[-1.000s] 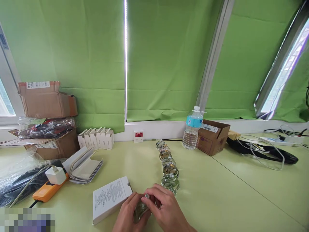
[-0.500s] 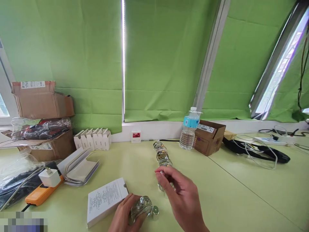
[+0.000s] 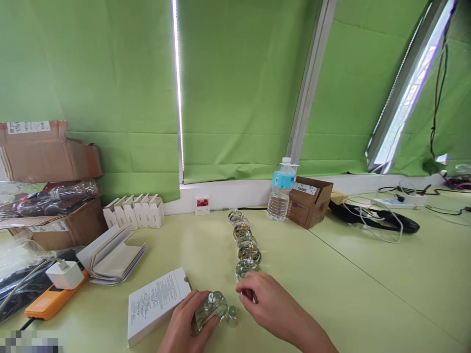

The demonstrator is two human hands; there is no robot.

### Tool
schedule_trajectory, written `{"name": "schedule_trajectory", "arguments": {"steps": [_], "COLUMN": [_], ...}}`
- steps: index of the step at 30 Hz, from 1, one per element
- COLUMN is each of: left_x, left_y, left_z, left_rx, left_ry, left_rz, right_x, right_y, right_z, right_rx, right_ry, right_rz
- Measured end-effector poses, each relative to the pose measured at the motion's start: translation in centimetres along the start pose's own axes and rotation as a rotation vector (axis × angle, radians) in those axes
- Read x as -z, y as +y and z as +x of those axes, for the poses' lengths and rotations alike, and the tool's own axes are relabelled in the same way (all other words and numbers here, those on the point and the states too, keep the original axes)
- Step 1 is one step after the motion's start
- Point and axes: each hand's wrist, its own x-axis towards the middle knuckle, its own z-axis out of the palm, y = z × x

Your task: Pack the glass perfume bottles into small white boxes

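Left hand (image 3: pixel 182 326) is holding a round glass perfume bottle (image 3: pixel 211 310) with bare metal neck, just beside a small glass cap (image 3: pixel 232 316). Right hand (image 3: pixel 270 304) is half closed, holding nothing, near the end of a row of glass bottles (image 3: pixel 246 245).

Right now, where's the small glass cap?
The small glass cap stands on the table, bottom centre of the head view, between the glass bottle in the left hand and the right hand.
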Motion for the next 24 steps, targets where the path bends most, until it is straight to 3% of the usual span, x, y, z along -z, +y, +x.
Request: {"name": "schedule_trajectory", "arguments": {"steps": [9, 17, 24], "left_x": [0.1, 0.6, 0.4], "left_y": [0.3, 0.2, -0.1], "left_z": [-0.1, -0.3, -0.3], "left_rx": [0.049, 0.105, 0.072], "left_ry": [-0.017, -0.025, -0.019], "left_rz": [-0.018, 0.009, 0.062], "right_x": [-2.4, -1.9, 0.0], "right_y": [0.7, 0.6, -1.2], "right_z": [-1.0, -1.1, -0.3], "right_rx": [-0.059, -0.069, 0.003], "right_ry": [-0.134, -0.184, -0.014], "right_rz": [-0.063, 0.011, 0.170]}}
